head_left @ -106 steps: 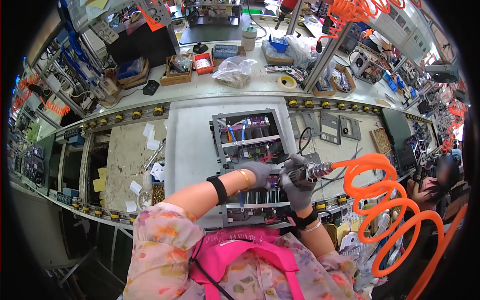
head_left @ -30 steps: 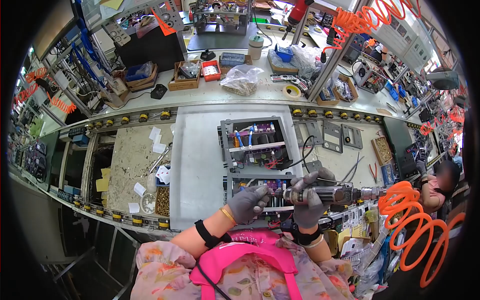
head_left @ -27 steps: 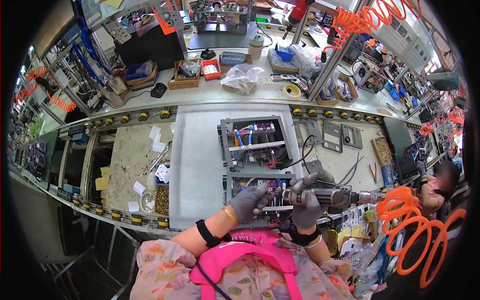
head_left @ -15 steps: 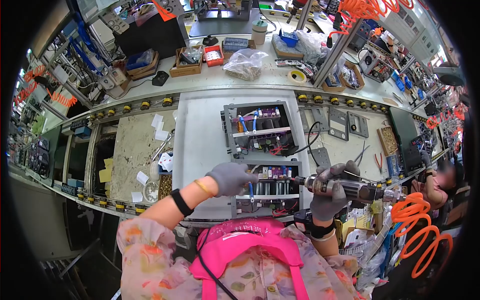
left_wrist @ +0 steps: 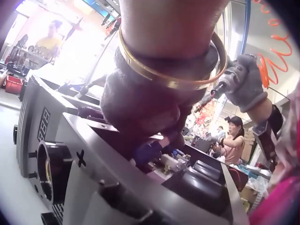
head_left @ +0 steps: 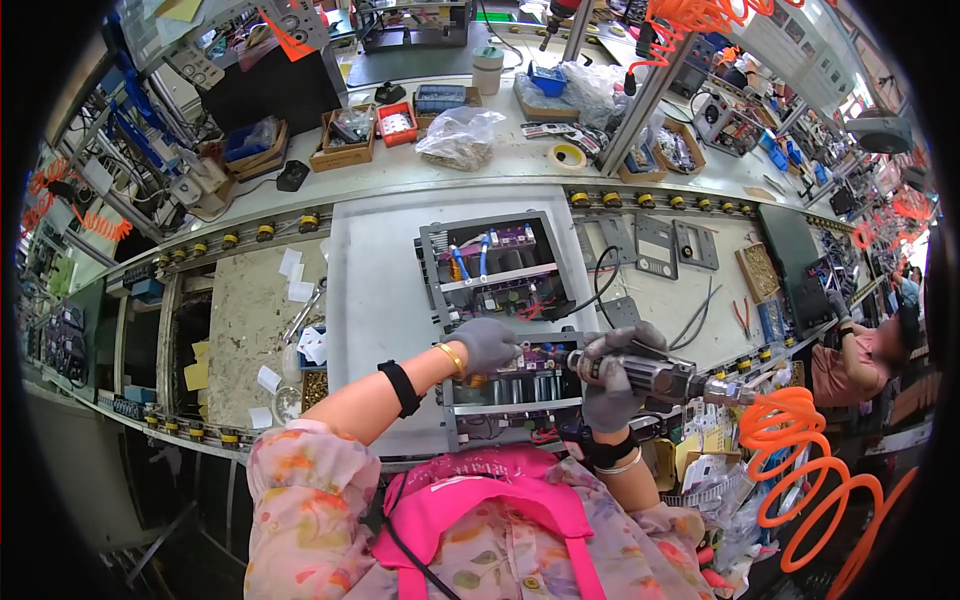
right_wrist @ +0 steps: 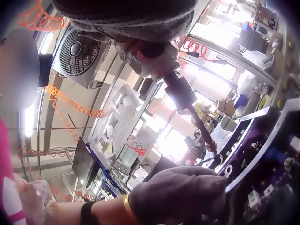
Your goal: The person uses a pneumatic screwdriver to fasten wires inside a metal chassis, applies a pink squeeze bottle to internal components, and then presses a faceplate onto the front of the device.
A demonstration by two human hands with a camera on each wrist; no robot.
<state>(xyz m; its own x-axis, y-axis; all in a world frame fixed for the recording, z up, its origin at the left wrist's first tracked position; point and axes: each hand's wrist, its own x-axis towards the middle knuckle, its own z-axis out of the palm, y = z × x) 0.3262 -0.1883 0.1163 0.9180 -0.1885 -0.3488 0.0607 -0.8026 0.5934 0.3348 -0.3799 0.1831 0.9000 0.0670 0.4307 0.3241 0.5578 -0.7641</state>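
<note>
Two open grey chassis lie on a white board: the far chassis (head_left: 548, 235) and the near chassis (head_left: 449, 400), both with purple circuit boards. My gloved left hand (head_left: 487, 345) reaches over the left part of the near one, its fingers curled at a blue-sleeved lead (left_wrist: 148, 151) in the left wrist view. Beside those fingers a ring lug (right_wrist: 228, 170) shows in the right wrist view. Gripped in my gloved right hand (head_left: 615, 378) is a metal power screwdriver (head_left: 660, 378), roughly level, its bit pointing left over the near chassis's right side.
An orange coiled hose (head_left: 800, 435) trails from the driver at right. Flat grey panels (head_left: 656, 247), red-handled pliers (head_left: 741, 318) and a screw tray (head_left: 757, 273) lie right of the board. Left are papers (head_left: 312, 345) and a wrench. Bins and a plastic bag (head_left: 460, 138) stand on the back shelf.
The view has shifted. My left hand has moved right over the near chassis and its fingers have come to the blue-sleeved lead. My right hand still holds the driver at the chassis's right side.
</note>
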